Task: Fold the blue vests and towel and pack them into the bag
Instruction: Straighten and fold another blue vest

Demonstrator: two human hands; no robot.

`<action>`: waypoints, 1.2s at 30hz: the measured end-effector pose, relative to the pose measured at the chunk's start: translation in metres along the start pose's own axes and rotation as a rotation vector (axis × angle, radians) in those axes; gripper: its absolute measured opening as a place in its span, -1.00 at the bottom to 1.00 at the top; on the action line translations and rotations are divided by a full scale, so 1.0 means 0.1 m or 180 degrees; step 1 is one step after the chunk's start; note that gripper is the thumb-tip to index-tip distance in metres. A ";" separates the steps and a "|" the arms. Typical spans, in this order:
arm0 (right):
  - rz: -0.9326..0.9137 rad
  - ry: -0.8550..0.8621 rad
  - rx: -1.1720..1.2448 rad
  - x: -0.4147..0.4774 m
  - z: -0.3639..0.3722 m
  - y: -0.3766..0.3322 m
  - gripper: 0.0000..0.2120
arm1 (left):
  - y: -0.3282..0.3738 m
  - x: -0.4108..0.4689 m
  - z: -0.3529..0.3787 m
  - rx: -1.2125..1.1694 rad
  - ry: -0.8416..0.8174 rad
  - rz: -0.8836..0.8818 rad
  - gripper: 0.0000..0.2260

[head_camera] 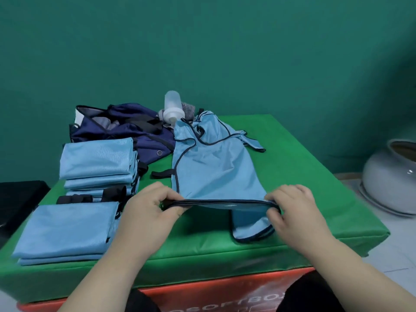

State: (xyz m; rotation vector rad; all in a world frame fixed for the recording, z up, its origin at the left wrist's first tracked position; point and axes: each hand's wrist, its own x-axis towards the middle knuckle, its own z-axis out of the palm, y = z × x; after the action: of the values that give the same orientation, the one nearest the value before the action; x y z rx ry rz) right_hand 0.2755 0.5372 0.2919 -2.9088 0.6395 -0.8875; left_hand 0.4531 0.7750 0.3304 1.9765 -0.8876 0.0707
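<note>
Teal wall (225, 52) is filling the background. A green padded bench (304, 165) is sitting on an orange printed box (225, 298).

Left hand (148, 210) is pinching the near hem of the unfolded blue vest (213, 170) at its left end, fingers curled over the dark trim and the thumb tucked beneath. Right hand (295, 210) is pinching the same hem at its right end, fingers curled the same way. Between them the hem is running taut and raised just off the bench. Both bare forearms are coming up from the lower edge of the view, wrists level with the knuckles on top.

The vest is lying lengthwise along the bench's middle, with its shoulder straps towards the far edge. A loose flap is hanging under the hem near the front edge.

Along the left edge, two stacks of folded blue vests are resting: one near the front left corner (65, 230), one behind it (96, 161). Black straps (74, 198) are lying between them.

At the far left corner the navy bag (126, 127) is sitting open. A translucent bottle (172, 108) is lying just beside it, and striped grey cloth (188, 108) is showing behind the bottle.

A white ceramic pot (387, 176) is standing on the floor to the right.
</note>
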 end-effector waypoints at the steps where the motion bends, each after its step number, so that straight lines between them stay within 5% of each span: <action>1: -0.0020 -0.0021 -0.0006 0.04 -0.10 0.01 -0.79 | 0.07 0.03 -0.08 0.0027 0.0029 0.0029 -0.77; 4: -0.0006 -0.0087 0.0000 0.17 -0.39 0.06 -0.90 | 0.32 0.13 -0.34 0.0156 0.0137 0.0037 -0.78; 12: 0.0601 -0.0002 0.0555 0.47 -1.25 -0.02 -0.74 | 1.05 0.36 -0.99 0.0088 0.0521 0.0059 -0.85; 21: 0.0709 0.0171 0.0760 0.55 -2.21 0.01 -0.80 | 1.56 0.48 -1.71 -0.0715 0.0412 -0.0182 -0.83; 26: 0.0565 0.0284 0.0815 0.59 -2.67 0.02 -0.70 | 1.82 0.51 -2.07 -0.0637 0.0335 0.0075 -0.85; 36: 0.0367 0.0397 0.1145 0.76 -3.64 -0.10 -0.82 | 2.09 0.44 -2.66 -0.0367 0.0476 0.0170 -0.84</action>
State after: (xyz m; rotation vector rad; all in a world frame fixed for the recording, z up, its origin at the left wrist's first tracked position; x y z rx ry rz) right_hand 0.1391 0.5479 0.6377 -2.4904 0.5777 -1.0515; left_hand 0.4359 0.8936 0.6504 1.8156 -0.8286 0.1915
